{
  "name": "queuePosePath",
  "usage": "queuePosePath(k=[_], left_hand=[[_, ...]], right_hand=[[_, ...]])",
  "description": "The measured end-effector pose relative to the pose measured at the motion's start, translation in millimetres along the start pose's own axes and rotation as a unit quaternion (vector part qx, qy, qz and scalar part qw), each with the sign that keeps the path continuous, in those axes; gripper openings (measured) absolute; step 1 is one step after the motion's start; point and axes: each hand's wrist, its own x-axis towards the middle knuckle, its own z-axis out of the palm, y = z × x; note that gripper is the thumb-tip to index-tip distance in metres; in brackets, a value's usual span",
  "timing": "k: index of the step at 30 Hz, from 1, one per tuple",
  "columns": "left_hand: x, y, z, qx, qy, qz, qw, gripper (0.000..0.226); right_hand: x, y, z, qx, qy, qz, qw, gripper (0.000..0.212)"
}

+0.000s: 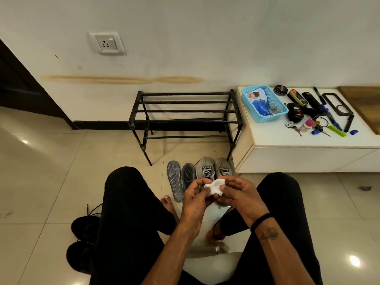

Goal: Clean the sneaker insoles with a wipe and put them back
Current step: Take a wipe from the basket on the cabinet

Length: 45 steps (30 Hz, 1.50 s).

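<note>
- Between the knees, a white wipe (214,187) is pinched by the fingers of both the left hand (195,197) and right hand (239,195), seemingly being unfolded for use.
- Two insoles (175,180) are laid side by side on the floor, just left of the grey sneakers (205,168), kept within reach for wiping.
- Sneaker heels are hidden behind the hands; the cylinder (205,248) near the feet is too blurred to be identified.

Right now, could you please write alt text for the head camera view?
A seated person's left hand and right hand hold a white wipe above two grey insoles lying beside grey sneakers, before a black shoe rack.
</note>
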Motion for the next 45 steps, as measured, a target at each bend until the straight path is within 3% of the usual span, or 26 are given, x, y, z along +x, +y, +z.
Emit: queuePosePath(k=[5, 12, 15, 18, 23, 27, 33, 37, 41, 45], left_hand=[[-0.2, 2.3, 1.2, -0.026, 0.022, -0.019, 0.999, 0.032], [3.2, -3.7, -3.2, -0.038, 0.046, -0.027, 0.998, 0.016], [5.5, -8.0, -5.4, 0.002, 0.039, -0.013, 0.999, 0.030], [6.7, -8.7, -6.1, 0.063, 0.050, 0.015, 0.997, 0.032], [7.8, -10.5, -10.7, 0.248, 0.051, 0.118, 0.960, 0.035], [5.8, -13.9, -8.9, 0.365, 0.108, 0.172, 0.908, 0.033], [5.5, -17.0, -6.3, 0.354, 0.100, 0.185, 0.911, 0.019], [2.4, -15.3, -2.9, 0.341, 0.082, 0.202, 0.914, 0.027], [0.0, -12.2, -1.9, 0.239, 0.084, 0.158, 0.954, 0.041], [-4.5, -9.8, -2.3, 0.224, 0.072, 0.146, 0.961, 0.042]], right_hand=[[-2.9, -3.8, -3.1, -0.034, -0.008, -0.015, 0.999, 0.017], [-5.4, -4.8, -1.3, -0.113, 0.007, -0.070, 0.991, 0.013], [-5.9, -5.0, -2.9, -0.160, 0.006, -0.091, 0.983, 0.025], [-3.5, -2.8, -5.7, -0.192, 0.002, -0.089, 0.977, 0.043], [-2.4, 3.2, -4.5, -0.251, 0.021, -0.074, 0.965, 0.016], [-2.8, 7.8, 4.0, -0.232, 0.036, -0.060, 0.970, 0.014], [-4.3, 15.1, 20.2, -0.388, 0.128, -0.154, 0.900, 0.010], [-6.2, 15.9, 27.1, -0.434, 0.111, -0.195, 0.873, 0.011], [-6.0, 18.7, 25.5, -0.419, 0.061, -0.187, 0.886, 0.020], [3.2, 11.3, 18.7, -0.420, 0.039, -0.167, 0.891, 0.023]])
